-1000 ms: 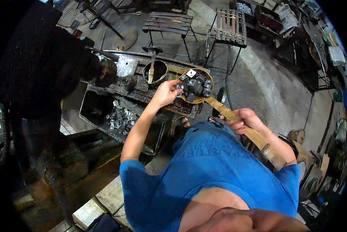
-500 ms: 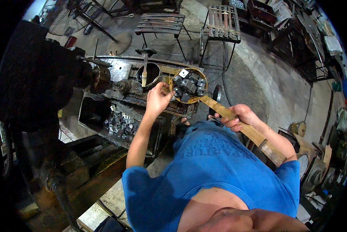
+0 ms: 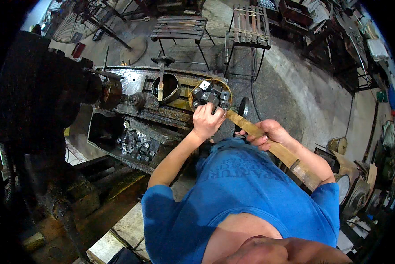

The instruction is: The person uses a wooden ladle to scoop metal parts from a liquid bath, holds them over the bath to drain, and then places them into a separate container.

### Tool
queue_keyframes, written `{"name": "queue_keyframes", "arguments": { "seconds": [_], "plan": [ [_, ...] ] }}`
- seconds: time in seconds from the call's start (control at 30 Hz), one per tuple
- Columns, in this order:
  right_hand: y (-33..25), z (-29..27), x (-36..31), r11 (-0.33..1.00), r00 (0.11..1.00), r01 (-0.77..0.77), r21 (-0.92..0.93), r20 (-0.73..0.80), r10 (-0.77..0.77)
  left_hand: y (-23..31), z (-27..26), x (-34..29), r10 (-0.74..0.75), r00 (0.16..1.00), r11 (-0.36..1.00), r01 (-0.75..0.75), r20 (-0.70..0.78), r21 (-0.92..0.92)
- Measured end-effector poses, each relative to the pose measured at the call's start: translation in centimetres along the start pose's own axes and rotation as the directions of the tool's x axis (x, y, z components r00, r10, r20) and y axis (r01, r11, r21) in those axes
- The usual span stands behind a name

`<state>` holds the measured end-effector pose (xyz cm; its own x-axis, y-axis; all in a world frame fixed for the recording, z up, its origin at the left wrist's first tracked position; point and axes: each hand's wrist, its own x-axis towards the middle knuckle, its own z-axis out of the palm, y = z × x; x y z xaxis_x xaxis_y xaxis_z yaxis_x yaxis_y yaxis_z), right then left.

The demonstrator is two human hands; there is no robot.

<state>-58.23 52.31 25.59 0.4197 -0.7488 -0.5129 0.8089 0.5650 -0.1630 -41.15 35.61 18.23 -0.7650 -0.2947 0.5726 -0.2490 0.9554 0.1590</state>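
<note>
My right hand (image 3: 267,134) is wrapped around a long, flat bamboo handle (image 3: 285,155), which slants up to the near rim of a round yellow-rimmed basket (image 3: 229,84). Dark, shiny metal blocks (image 3: 209,96) with holes fill this basket; one near the far side has a bright face. At its near edge, my left hand (image 3: 207,119) bends its fingers down onto a block, and the fingertips are partly hidden. Just left of the basket stands a round pot (image 3: 172,84) of dark liquid, with a wooden-handled brush (image 3: 161,86) lying across it.
A dark, oily machine (image 3: 43,97) fills the left side, its chuck (image 3: 111,91) pointing toward the pot. Below the machine bed, a metal tray (image 3: 101,152) holds many loose blocks. Two slatted stools (image 3: 180,28) and a fan (image 3: 70,27) stand beyond.
My left hand has moved right, from the basket's left rim to the blocks at its near edge. My right hand keeps its grip on the handle. The whole view has shifted slightly.
</note>
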Motion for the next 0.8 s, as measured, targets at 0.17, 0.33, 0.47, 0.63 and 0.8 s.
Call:
{"name": "queue_keyframes", "arguments": {
  "seconds": [0.17, 0.33, 0.47, 0.63, 0.8],
  "plan": [
    [-0.5, 0.1, -0.2, 0.999, 0.999, -0.021, 0.033, 0.027, 0.020, -1.1, 1.1, -0.3, 0.025, 0.993, 0.998, -0.019, -0.115, 0.056],
    [-0.4, -0.4, -0.2, 0.999, 0.999, -0.043, -0.027, -0.011, 0.043, -0.8, 1.1, -0.6, 0.050, 0.998, 0.995, -0.047, -0.043, 0.087],
    [-0.6, 0.5, -0.5, 0.996, 0.998, -0.069, 0.059, -0.001, 0.069, -0.2, -0.4, -0.7, -0.014, 0.999, 0.996, 0.017, -0.033, 0.084],
    [-0.7, 2.4, -2.5, 0.989, 0.984, -0.144, -0.033, -0.116, 0.139, 2.8, -2.7, -4.6, -0.344, 0.929, 0.935, 0.325, -0.138, -0.142],
    [-0.2, 1.7, -2.7, 0.991, 0.986, -0.129, -0.025, -0.107, 0.126, 7.2, 1.4, -9.5, -0.526, 0.614, -0.076, 0.655, 0.588, -0.752]
  ]
}}
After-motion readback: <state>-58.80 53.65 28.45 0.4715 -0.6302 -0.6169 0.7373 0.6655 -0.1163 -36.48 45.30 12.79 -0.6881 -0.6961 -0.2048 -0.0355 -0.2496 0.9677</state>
